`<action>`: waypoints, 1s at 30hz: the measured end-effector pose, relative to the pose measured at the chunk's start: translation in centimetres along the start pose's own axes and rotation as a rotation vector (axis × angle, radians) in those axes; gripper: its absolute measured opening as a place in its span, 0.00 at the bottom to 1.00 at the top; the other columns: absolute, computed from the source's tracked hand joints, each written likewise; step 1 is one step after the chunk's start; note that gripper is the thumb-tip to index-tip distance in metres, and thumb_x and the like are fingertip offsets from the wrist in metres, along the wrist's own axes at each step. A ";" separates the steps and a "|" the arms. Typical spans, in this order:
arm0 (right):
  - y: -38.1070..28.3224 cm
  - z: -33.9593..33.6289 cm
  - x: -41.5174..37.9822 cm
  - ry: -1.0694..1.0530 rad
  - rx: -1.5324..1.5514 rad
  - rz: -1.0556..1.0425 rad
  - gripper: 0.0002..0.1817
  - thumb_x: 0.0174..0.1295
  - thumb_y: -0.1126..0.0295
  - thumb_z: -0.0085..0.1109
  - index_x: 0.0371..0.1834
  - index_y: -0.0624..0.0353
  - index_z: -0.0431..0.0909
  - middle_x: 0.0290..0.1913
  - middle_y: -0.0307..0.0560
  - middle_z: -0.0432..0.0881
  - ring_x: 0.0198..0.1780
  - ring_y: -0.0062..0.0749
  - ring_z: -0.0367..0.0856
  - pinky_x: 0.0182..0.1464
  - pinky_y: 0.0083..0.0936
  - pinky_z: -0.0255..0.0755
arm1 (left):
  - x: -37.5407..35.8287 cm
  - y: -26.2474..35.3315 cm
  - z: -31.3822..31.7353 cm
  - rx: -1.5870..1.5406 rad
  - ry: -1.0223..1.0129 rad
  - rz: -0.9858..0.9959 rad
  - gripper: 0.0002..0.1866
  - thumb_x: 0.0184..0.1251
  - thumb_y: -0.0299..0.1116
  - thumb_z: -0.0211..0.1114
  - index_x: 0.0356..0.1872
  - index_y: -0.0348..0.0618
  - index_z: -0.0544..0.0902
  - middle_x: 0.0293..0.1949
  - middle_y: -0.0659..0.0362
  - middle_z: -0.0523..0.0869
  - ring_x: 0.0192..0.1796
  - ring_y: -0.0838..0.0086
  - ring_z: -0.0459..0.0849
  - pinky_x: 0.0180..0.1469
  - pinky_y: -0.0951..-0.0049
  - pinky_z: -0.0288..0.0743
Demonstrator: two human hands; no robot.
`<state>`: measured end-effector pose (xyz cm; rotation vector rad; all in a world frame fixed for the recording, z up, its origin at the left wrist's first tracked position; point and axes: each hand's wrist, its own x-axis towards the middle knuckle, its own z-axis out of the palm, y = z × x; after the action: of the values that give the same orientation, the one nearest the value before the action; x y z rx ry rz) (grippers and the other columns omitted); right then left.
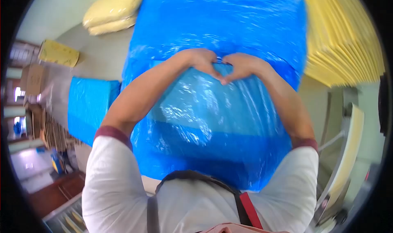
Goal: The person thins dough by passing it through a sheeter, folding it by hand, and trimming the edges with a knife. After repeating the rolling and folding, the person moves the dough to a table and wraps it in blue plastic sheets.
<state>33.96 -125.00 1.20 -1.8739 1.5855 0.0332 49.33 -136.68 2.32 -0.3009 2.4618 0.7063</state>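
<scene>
A large sheet of shiny blue plastic [221, 18] is spread in front of me. A lighter blue folded part [196, 97] lies over its middle, close to my body. At the far edge of this fold, my left hand [204, 63] and my right hand [242, 66] come together, thumbs pointing toward me and nearly touching. Both hands are closed on the plastic there, and their other fingers are mostly hidden. Whether anything is wrapped inside the plastic cannot be made out.
Left of the sheet lies a smaller blue plastic-covered pile [92, 106]. Yellow wrapped bundles [116, 7] sit at the far left, near a yellow block [59, 53]. A tall stack of yellow sheets [344, 40] stands at right. Cardboard [53, 130] is piled at far left.
</scene>
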 end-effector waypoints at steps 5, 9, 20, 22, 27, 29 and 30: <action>0.2 -1.8 0.8 -0.179 0.218 -0.004 0.39 0.36 0.41 0.75 0.44 0.64 0.82 0.47 0.61 0.83 0.49 0.50 0.82 0.49 0.38 0.74 | 0.4 -1.7 -0.9 -0.150 -0.155 0.140 0.34 0.48 0.56 0.74 0.49 0.37 0.84 0.46 0.47 0.86 0.49 0.58 0.84 0.51 0.61 0.76; 2.6 0.0 -2.1 -0.025 0.287 -0.112 0.42 0.35 0.50 0.78 0.53 0.64 0.76 0.45 0.58 0.82 0.48 0.52 0.80 0.53 0.37 0.71 | -1.0 -8.5 0.1 -0.468 -0.305 0.228 0.32 0.50 0.45 0.76 0.52 0.32 0.82 0.49 0.47 0.85 0.51 0.61 0.83 0.54 0.64 0.75; 3.9 8.7 -19.9 0.551 1.191 0.645 0.48 0.43 0.70 0.68 0.72 0.62 0.56 0.63 0.53 0.70 0.60 0.46 0.70 0.63 0.38 0.65 | -19.8 -8.6 14.5 -1.132 0.287 -0.444 0.32 0.52 0.35 0.77 0.56 0.31 0.76 0.51 0.52 0.83 0.53 0.69 0.80 0.56 0.67 0.74; -2.1 11.0 -21.8 0.404 1.171 0.876 0.44 0.48 0.68 0.65 0.70 0.65 0.57 0.61 0.57 0.71 0.59 0.48 0.72 0.60 0.42 0.70 | -21.3 -6.4 16.5 -1.432 0.280 -0.370 0.32 0.51 0.34 0.77 0.56 0.31 0.75 0.51 0.52 0.83 0.53 0.68 0.80 0.55 0.67 0.74; -8.4 14.3 -20.1 0.486 1.315 0.849 0.44 0.47 0.68 0.64 0.70 0.65 0.57 0.61 0.57 0.71 0.58 0.48 0.73 0.59 0.42 0.71 | -19.2 -4.9 18.4 -1.621 0.445 -0.302 0.35 0.49 0.34 0.78 0.58 0.31 0.74 0.52 0.50 0.82 0.55 0.67 0.78 0.55 0.66 0.73; -9.8 14.0 -19.7 0.605 1.365 0.803 0.44 0.47 0.69 0.64 0.70 0.65 0.57 0.60 0.57 0.72 0.58 0.48 0.73 0.59 0.43 0.71 | -19.4 -4.5 18.8 -1.510 0.499 -0.380 0.40 0.47 0.39 0.79 0.58 0.27 0.71 0.54 0.47 0.79 0.58 0.64 0.76 0.57 0.64 0.71; -10.8 13.8 -19.5 0.652 1.383 0.771 0.44 0.47 0.69 0.63 0.70 0.65 0.57 0.60 0.58 0.72 0.58 0.48 0.74 0.59 0.43 0.71 | -19.9 -4.0 18.2 -1.487 0.498 -0.390 0.41 0.46 0.40 0.80 0.58 0.26 0.71 0.55 0.47 0.78 0.58 0.63 0.75 0.57 0.63 0.70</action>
<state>43.84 -100.87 3.95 -0.1524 1.8235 -1.1098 75.31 -128.91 -0.93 -1.5515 1.6155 2.3181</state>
